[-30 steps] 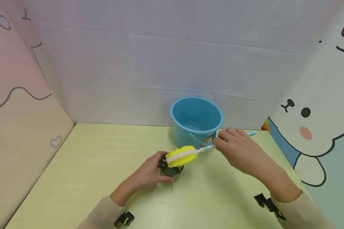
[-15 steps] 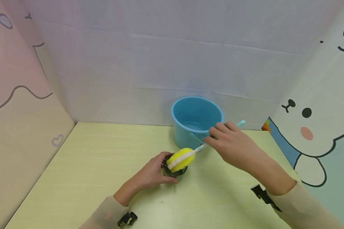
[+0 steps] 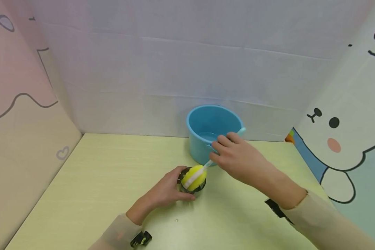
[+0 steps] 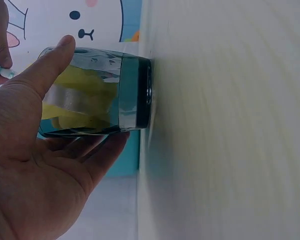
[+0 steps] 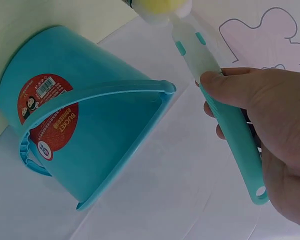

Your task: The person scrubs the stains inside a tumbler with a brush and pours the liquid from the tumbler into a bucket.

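My left hand [image 3: 170,189] grips a dark tinted glass cup [image 4: 132,90] from its left side, thumb and fingers round its wall. The cup stands upright on the table. With my right hand [image 3: 235,156] I hold the teal and white handle [image 5: 235,135] of a sponge bottle brush, thumb along the grip. Its yellow sponge head [image 3: 194,177], with a white band, sits inside the cup's mouth and shows through the glass in the left wrist view. The handle slants up and right from the cup.
Behind the cup a blue bucket [image 3: 195,147] stands at the back of the table [image 3: 112,166], against a pale cloth wall [image 3: 143,69]. Its swing handle [image 5: 95,95] hangs down over a red label. Cartoon-printed cloth [image 3: 347,139] flanks the right side.
My right hand has moved left and the brush has tilted steeper, its sponge head going down into the cup. The left hand and cup have shifted slightly right.
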Demonstrator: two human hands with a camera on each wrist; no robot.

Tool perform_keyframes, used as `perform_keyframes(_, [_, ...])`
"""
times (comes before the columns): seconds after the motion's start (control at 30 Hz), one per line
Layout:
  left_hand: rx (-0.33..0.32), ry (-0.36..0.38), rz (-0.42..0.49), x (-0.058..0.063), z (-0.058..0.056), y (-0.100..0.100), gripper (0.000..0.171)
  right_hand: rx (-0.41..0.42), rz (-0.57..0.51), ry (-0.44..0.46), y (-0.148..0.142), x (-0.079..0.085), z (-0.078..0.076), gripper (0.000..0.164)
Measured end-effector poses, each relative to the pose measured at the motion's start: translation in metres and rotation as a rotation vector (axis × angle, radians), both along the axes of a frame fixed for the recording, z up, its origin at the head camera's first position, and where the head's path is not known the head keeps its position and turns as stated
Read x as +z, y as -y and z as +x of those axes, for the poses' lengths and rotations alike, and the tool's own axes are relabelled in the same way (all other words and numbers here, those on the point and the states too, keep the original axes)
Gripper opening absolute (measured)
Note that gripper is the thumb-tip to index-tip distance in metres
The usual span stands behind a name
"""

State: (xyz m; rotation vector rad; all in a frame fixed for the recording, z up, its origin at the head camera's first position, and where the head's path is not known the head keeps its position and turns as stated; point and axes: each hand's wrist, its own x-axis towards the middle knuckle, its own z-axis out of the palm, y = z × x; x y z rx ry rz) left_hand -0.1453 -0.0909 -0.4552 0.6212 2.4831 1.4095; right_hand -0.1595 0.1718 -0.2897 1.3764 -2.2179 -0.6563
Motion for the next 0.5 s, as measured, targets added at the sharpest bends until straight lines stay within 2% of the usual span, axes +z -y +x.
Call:
perform_keyframes(0.3, [-0.006, -0.004, 0.009, -0.001, -0.001, -0.001, 0.095, 0.034, 0.047, -0.045, 0.016, -0.005, -0.002, 0.024])
perform_keyframes(0.5, [-0.013, -0.012, 0.023, 0.000, 0.000, -0.002, 0.093, 0.046, 0.078, -0.044, 0.021, -0.011, -0.003, 0.023])
